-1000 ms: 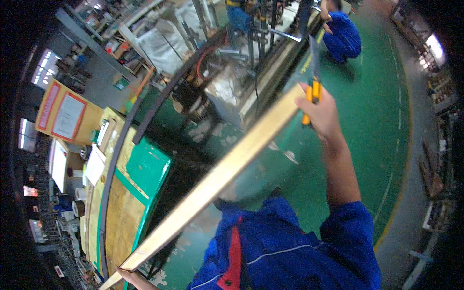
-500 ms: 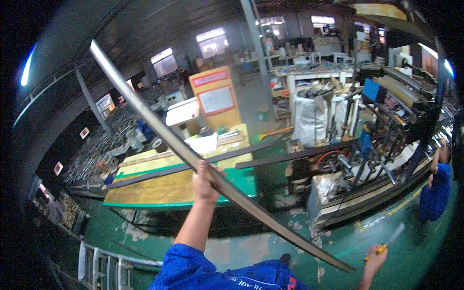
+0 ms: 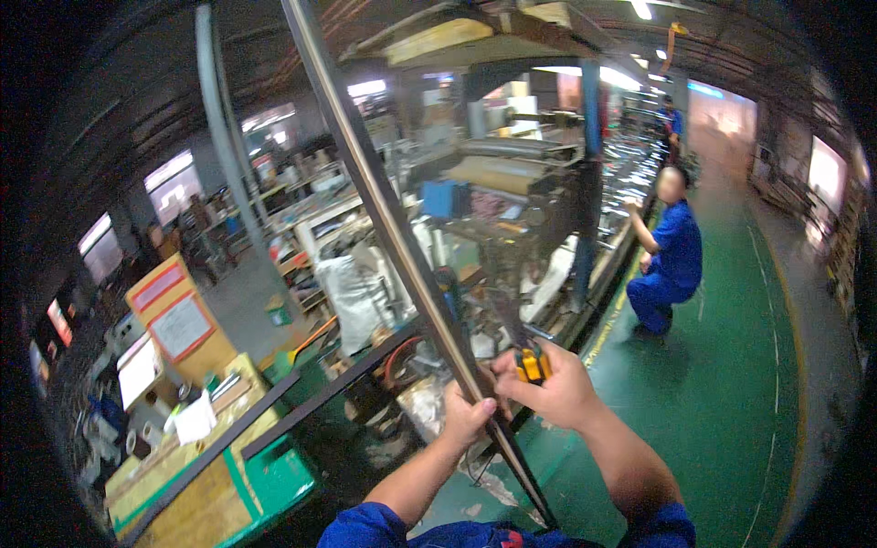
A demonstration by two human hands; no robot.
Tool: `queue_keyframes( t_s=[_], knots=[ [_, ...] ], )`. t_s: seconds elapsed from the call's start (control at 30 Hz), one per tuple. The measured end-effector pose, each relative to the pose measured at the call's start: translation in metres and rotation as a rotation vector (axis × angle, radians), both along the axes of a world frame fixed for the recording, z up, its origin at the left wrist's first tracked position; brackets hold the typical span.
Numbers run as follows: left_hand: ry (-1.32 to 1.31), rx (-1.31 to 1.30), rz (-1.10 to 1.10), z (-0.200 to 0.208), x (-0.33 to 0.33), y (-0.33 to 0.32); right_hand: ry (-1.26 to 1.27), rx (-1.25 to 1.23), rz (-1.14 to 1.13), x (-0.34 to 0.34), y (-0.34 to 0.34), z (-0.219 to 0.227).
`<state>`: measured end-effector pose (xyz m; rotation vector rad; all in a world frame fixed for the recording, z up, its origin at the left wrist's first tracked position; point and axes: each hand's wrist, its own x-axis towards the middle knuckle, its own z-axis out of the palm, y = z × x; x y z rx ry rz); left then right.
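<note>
A long, narrow metal profile (image 3: 402, 233), dark along its sides with a bright strip down its face, slants from the top of the view to near my body. Low on the profile, my left hand (image 3: 468, 416) is closed round it, with the thumb across its face. Just right of it, my right hand (image 3: 553, 388) grips a knife (image 3: 532, 363) by its yellow-and-black handle. The blade, pointing up and away, is blurred. Fingers of the right hand are close to the profile; whether they touch it I cannot tell.
A worktable (image 3: 288, 484) with green edging stands at lower left, bearing dark strips (image 3: 215, 457) and papers. Beyond the profile is a machine with rollers (image 3: 502, 169) and a white sack (image 3: 352, 301). A person in blue (image 3: 671, 242) crouches on the green floor (image 3: 708, 402) at right.
The view has swung right. The profile stands steeper, and my left hand grips it nearer its lower end. My right hand has brought the knife from the far right to beside the profile.
</note>
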<state>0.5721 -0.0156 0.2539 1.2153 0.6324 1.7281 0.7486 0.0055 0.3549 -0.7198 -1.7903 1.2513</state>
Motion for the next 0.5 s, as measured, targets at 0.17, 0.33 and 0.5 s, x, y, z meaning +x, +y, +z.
queue_keyframes(
  t_s=[0.17, 0.33, 0.5],
  knots=[
    [-0.020, 0.002, -0.267, -0.023, 0.078, 0.071, -0.092, 0.151, -0.089, 0.048, 0.056, 0.031],
    [0.056, -0.018, -0.392, -0.036, 0.138, 0.139, -0.180, 0.194, -0.139, 0.102, 0.119, 0.017],
    [0.488, 0.033, -0.190, -0.055, 0.160, 0.174, -0.154, 0.456, -0.391, 0.158, 0.208, -0.011]
  ],
)
